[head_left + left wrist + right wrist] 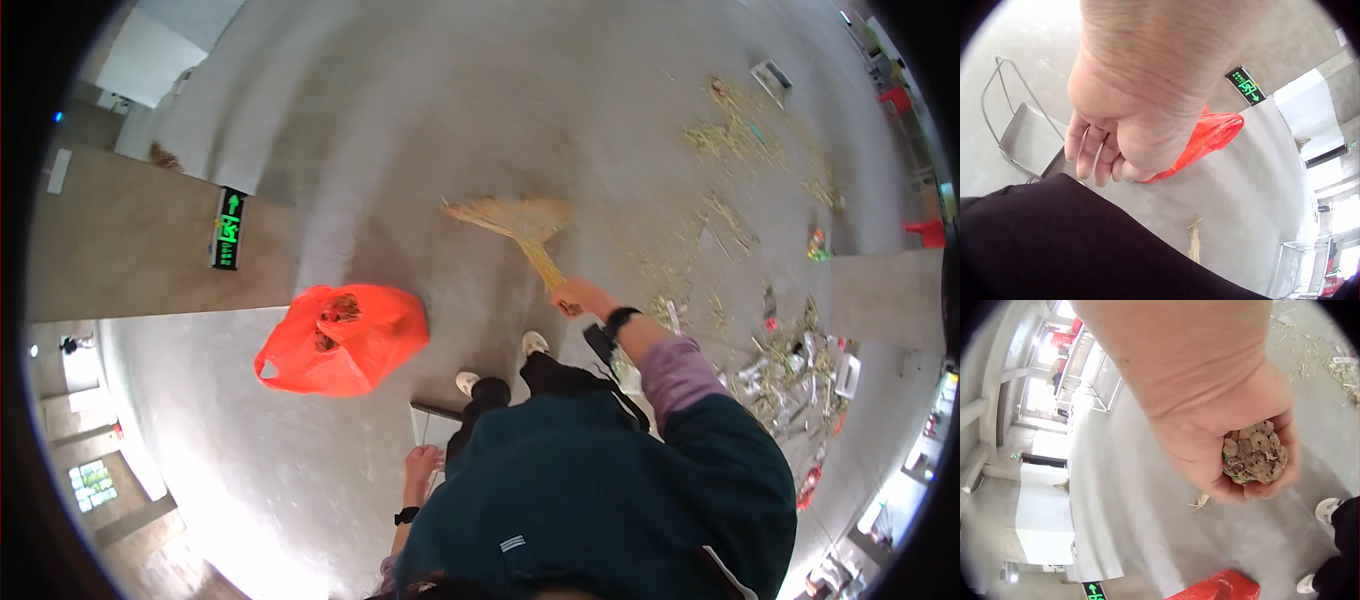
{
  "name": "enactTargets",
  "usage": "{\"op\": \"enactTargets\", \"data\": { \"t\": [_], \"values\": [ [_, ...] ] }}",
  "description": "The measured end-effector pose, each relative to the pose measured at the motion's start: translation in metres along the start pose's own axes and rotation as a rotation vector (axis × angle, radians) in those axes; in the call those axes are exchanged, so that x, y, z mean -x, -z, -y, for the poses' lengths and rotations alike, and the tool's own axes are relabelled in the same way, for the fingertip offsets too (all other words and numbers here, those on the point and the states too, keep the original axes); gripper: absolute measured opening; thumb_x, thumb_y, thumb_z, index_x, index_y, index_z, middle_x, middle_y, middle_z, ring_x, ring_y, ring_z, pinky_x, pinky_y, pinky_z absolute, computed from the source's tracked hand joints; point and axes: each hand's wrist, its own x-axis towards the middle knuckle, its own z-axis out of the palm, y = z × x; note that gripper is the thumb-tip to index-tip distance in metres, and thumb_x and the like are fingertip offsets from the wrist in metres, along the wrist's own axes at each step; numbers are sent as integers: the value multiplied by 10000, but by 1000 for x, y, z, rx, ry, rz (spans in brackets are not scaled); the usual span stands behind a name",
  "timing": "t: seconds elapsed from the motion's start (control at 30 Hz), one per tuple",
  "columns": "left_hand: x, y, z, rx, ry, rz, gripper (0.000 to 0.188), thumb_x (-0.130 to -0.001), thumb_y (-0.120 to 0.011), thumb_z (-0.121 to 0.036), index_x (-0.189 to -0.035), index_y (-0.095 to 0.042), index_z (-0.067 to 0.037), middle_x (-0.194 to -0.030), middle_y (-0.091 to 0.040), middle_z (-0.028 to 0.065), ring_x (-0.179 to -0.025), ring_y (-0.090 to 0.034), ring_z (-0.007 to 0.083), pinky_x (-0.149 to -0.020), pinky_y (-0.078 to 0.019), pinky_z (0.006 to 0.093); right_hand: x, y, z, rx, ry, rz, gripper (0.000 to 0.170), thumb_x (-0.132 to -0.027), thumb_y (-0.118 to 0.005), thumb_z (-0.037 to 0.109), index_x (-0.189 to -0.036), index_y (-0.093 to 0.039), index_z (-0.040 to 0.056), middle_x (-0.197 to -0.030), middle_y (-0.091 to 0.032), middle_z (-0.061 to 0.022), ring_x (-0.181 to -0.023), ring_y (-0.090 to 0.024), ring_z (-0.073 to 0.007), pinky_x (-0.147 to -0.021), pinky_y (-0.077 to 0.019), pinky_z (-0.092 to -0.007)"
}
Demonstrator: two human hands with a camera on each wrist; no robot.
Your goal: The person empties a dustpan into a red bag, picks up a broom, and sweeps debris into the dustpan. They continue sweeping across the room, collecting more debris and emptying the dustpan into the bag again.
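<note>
My right hand [583, 297] grips the handle of a straw broom [541, 264], whose fan-shaped head lies toward the floor in front of my feet. In the right wrist view the cut end of the broom's bundled stalks [1254, 453] shows inside the curled fingers. My left hand [1122, 137] hangs beside my dark trousers with loose fingers and nothing in them. Close to it, a dustpan [1029, 137] with a thin wire handle stands on the floor. A red plastic bag [375, 345] with brownish stuff at its mouth sits on the floor ahead and left.
Straw scraps [735, 135] and a heap of mixed litter [795, 375] spread over the floor on the right. A pale box-like piece [772, 82] lies beyond the straw. A wide pillar [150, 235] bearing a green exit sign [228, 228] rises at the left.
</note>
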Motion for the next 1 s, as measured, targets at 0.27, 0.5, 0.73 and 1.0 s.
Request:
{"op": "enactTargets", "data": {
  "t": [0.27,0.5,0.73,1.0],
  "values": [
    [-21,7,2,-15,-36,49,208,-780,-540,-181,-884,-598,-11,-763,-627,69,-629,-583,137,-531,-466,255,55,11,-2,-365,9,175,155,-768,-555,104,-631,-526,39,-514,-512,-56,-422,-490,-157,-389,-391,-292],
    [-31,1,-15,-58,-76,7,244,-757,-535,-187,-884,-610,8,-794,-637,75,-667,-592,147,-584,-476,256,55,21,25,-1101,-269,457,126,-793,-527,67,-853,-456,-18,-647,-491,-50,-490,-492,-120,-432,-448,-243],
    [-27,9,-18,-49,-44,12,229,-764,-537,-175,-875,-609,11,-788,-634,77,-673,-605,151,-594,-486,262,51,1,55,-1313,-341,634,165,-789,-529,71,-893,-427,-8,-674,-458,-21,-532,-477,-83,-462,-449,-201],
    [-69,48,-19,-220,-131,126,226,-779,-520,-186,-839,-619,8,-767,-636,76,-664,-613,168,-580,-495,276,25,-39,109,-1298,-368,750,149,-795,-529,85,-863,-423,4,-670,-451,-17,-544,-475,-82,-466,-451,-205]
  ]
}}
